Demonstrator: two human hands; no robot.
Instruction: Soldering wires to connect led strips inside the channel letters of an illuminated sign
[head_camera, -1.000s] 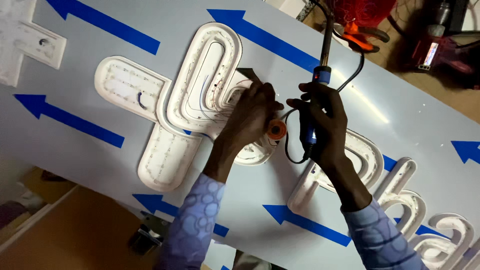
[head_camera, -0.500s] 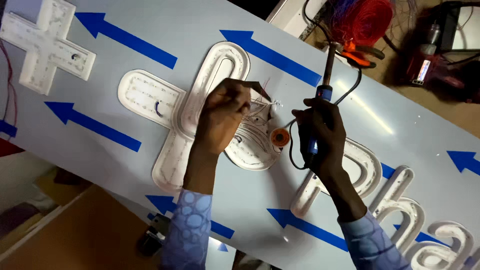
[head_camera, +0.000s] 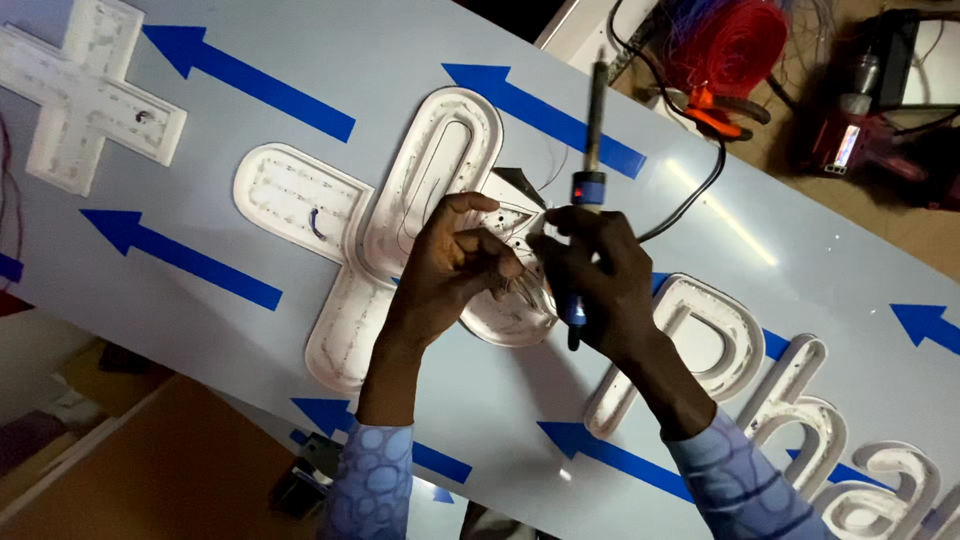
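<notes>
Your left hand (head_camera: 450, 265) is curled over the middle of the white logo shell (head_camera: 400, 230), fingertips pinched shut on fine wires (head_camera: 515, 290) — thin strands, hard to make out, so what else the pinch takes in can't be told. The pinch sits right at the shell's inner edge, which keeps the strands steady next to the work point.

Your right hand (head_camera: 600, 290) is wrapped closed round the blue handle of the soldering iron (head_camera: 590, 150). The iron's shaft points up and away from the shell, toward the far edge of the panel (head_camera: 700, 200), so the hot end stands clear of the fingers and the plastic. Its cord (head_camera: 690, 195) loops off to the right across the panel, out of the hands' way.

The shell lies flat on the panel, open side up, w/ LED dots visible along its channels. Just beside it, to the right, sit the white letters (head_camera: 700, 340); a white cross (head_camera: 85, 95) lies well apart at top left.

Beyond the panel — a red wire bundle (head_camera: 730, 40) w/ orange pliers (head_camera: 715, 105) near it.
</notes>
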